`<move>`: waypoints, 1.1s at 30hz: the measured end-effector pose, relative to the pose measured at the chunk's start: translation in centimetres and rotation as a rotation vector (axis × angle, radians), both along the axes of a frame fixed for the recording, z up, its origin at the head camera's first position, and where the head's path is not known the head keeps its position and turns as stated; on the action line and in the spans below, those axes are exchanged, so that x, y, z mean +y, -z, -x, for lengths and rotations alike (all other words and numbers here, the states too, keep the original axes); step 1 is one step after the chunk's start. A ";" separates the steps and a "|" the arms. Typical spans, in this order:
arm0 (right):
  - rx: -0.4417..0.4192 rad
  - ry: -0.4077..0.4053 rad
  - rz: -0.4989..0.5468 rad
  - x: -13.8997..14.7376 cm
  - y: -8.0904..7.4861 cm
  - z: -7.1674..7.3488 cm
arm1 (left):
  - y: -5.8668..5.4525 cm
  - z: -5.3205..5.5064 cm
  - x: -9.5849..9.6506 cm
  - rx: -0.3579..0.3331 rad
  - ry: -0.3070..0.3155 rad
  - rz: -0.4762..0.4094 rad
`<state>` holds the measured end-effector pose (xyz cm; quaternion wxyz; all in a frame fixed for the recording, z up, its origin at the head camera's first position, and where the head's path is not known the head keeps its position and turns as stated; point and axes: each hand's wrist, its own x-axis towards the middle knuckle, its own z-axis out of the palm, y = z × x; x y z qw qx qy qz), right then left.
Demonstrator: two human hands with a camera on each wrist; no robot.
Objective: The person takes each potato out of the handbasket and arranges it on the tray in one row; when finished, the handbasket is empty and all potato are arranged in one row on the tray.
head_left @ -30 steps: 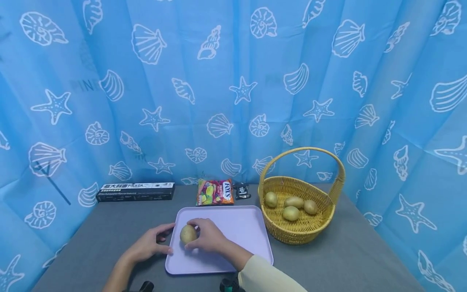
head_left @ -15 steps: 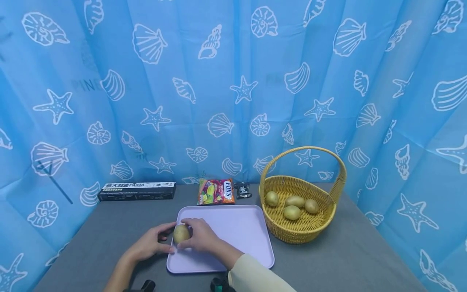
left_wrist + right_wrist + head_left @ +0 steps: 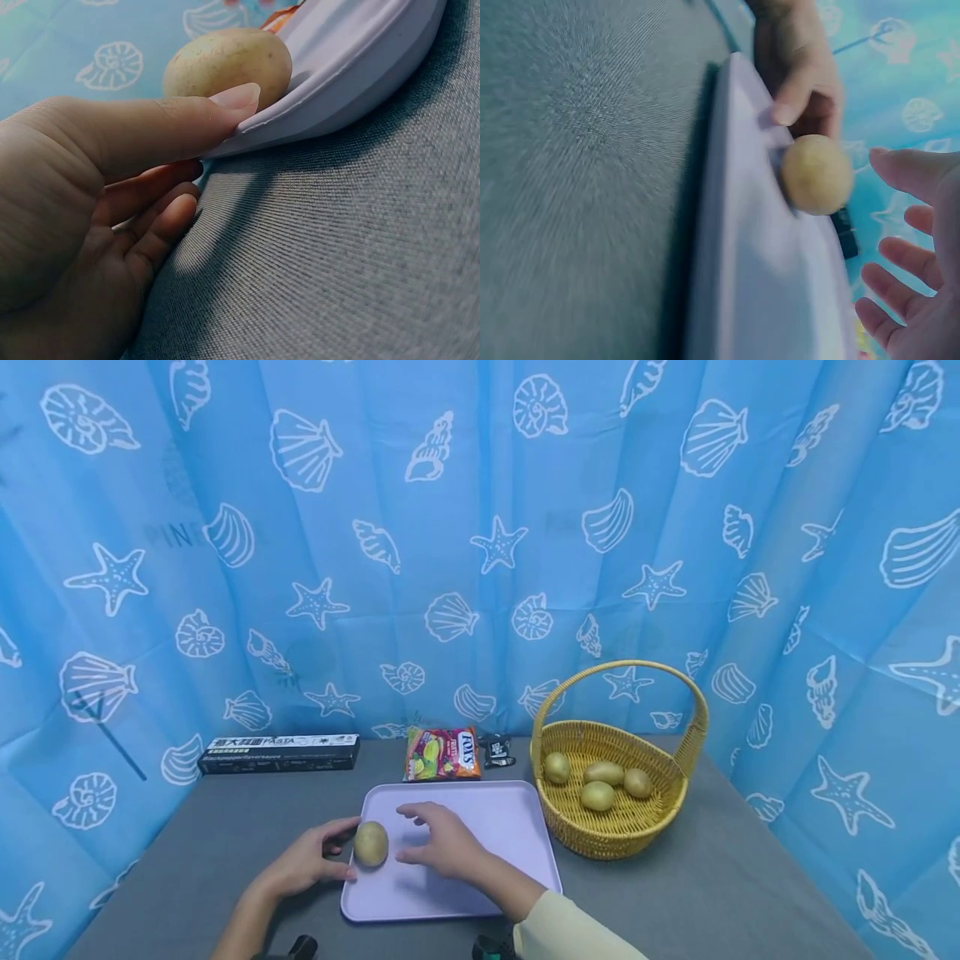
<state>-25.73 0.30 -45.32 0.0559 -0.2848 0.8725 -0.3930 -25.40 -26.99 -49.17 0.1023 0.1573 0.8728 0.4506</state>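
Observation:
A round yellow-brown potato (image 3: 371,844) lies on the lilac tray (image 3: 480,839) near its left rim. My left hand (image 3: 303,860) holds the tray's left edge, close beside the potato. In the left wrist view the thumb (image 3: 225,109) lies over the rim, with the other fingers lower on the outer side and partly hidden. Over the tray, right of the potato, my right hand (image 3: 446,846) is spread with nothing in it. The right wrist view shows a gap between its fingers (image 3: 900,262) and the potato.
Right of the tray stands a yellow wicker basket (image 3: 611,843) with a tall handle, several potatoes (image 3: 597,796) inside. Behind the tray lie a colourful candy bag (image 3: 442,754) and a small black packet (image 3: 497,751). A black pasta box (image 3: 279,754) lies at back left, before a blue curtain (image 3: 480,568).
My right hand has moved the potato left toward the tray's rim, let go of it and drawn back to the right. The left hand has stayed at the tray's edge.

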 end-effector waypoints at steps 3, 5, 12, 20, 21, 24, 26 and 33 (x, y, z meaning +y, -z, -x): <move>0.033 -0.019 0.066 1.9 -1.0 -0.5 | -0.1 0.0 0.1 -0.004 -0.003 -0.003; 0.069 -0.026 0.092 3.2 -1.5 -0.7 | -0.1 -0.1 0.1 -0.008 -0.009 -0.006; 0.197 0.019 0.158 8.0 -3.6 -1.4 | 0.0 -0.1 0.1 -0.019 -0.024 -0.012; 0.326 0.189 0.220 13.3 -5.3 -1.0 | -0.1 -0.1 0.1 -0.027 -0.034 0.000; 0.320 0.203 0.218 13.9 -5.6 -0.7 | -0.1 -0.1 0.1 -0.028 -0.037 -0.001; 0.278 0.240 0.177 15.6 -6.8 0.1 | -0.1 0.0 0.0 -0.025 -0.037 -0.004; 0.240 0.240 0.141 17.0 -7.3 1.1 | -0.1 0.0 0.0 -0.021 -0.033 -0.005; 0.094 0.233 0.018 22.0 -7.8 5.4 | 0.1 0.1 0.1 -0.024 -0.037 0.003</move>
